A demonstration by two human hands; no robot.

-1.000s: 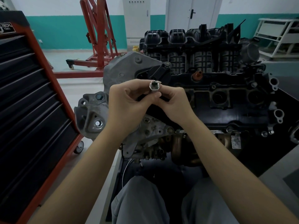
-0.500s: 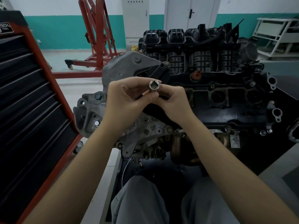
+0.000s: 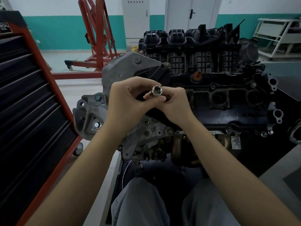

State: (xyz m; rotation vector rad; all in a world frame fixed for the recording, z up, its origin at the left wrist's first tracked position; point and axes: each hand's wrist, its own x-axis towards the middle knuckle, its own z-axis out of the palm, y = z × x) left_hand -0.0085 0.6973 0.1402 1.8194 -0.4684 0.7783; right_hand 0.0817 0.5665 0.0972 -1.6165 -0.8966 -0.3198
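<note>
While both hands are raised over the engine (image 3: 219,98), the socket (image 3: 157,90) sits between their fingertips with its square drive opening facing the camera, almost where it was one second ago. The left hand (image 3: 125,103) pinches the socket with curled fingers, and the right hand (image 3: 176,103) grips it from below and from the right. Unlike one second ago, a fingertip (image 3: 146,96) now shows just left of the socket.

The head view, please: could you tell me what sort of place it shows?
Probably a car workshop: a bare engine, a red engine hoist behind it, and a tool cart with drawers on the left.
</note>
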